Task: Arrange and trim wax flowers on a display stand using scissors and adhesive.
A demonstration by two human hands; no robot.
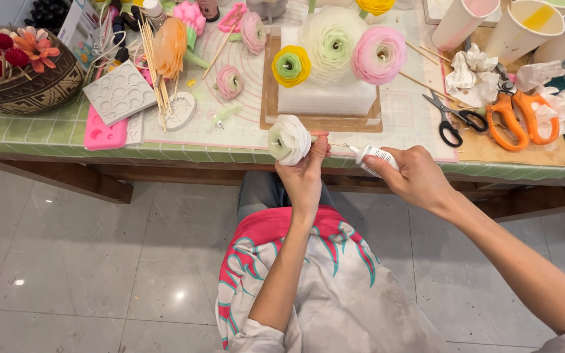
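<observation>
White flower (288, 138) in left grip (305, 173)

Small white plastic squeeze bottle with dark-printed label (375, 157): held in right hand (415, 176), nozzle pointing left, at the tabletop (47, 134) front edge. White printed carton with coloured pictures (80, 27): upright, far left of tabletop, beside the woven bowl (31, 88).
</observation>
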